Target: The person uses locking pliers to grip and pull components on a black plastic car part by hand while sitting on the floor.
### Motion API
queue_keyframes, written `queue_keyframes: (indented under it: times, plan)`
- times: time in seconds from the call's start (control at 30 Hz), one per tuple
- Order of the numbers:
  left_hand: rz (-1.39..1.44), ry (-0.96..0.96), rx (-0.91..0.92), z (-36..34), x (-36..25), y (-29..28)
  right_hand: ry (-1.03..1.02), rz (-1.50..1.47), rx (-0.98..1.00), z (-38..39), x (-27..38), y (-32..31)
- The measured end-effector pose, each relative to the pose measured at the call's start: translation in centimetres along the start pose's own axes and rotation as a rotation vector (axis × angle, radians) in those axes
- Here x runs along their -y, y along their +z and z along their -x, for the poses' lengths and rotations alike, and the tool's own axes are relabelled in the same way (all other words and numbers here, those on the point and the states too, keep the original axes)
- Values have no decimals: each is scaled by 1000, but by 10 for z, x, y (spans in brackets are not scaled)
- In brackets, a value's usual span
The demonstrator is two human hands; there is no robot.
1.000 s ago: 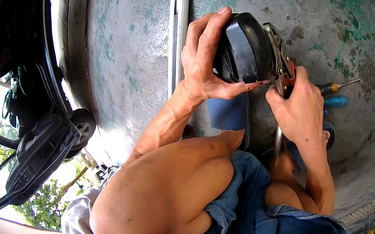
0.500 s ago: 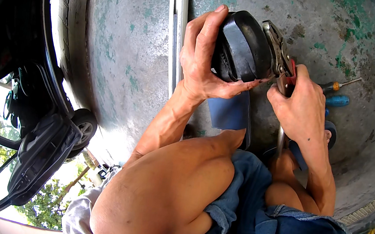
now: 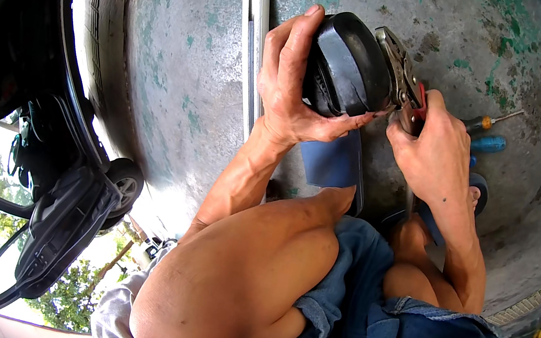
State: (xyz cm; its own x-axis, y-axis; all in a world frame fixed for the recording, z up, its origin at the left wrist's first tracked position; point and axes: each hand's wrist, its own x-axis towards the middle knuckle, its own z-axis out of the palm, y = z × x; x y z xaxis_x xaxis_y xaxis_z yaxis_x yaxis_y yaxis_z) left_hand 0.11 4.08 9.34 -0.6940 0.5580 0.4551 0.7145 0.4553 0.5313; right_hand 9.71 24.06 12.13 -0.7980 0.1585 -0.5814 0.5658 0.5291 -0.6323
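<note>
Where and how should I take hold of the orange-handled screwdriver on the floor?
Probably by its orange handle, from above: the thick handle offers more grip than the thin shaft, and a blue handle lies close on the near side.

No legible text; no readable labels, numbers or signs in view

Black rounded part [image 3: 361, 64]: tilted, gripped in left hand [image 3: 286, 105]. Locking pliers [image 3: 396, 62]: worn metal, red-trimmed, in right hand [image 3: 435, 140], head angled up-left beside part.
</note>
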Motion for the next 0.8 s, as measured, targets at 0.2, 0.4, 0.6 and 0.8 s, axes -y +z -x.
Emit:
queue_keyframes:
  times: [0.2, 0.4, 0.6, 0.8]
  plan:
    - [-61, 12, -7, -1, -3, 3, 13, 29, -34, -1, -2, 4]
    - [-47, 24, -1, 2, 0, -1, -1, 64, -49, 2, -1, 2]
    - [-52, 70, -5, 5, -2, -5, -74, 21, -148, 7, 2, 2]
    - [-10, 27, 4, 1, -9, -10, -31, 6, -92, 7, 4, -5]
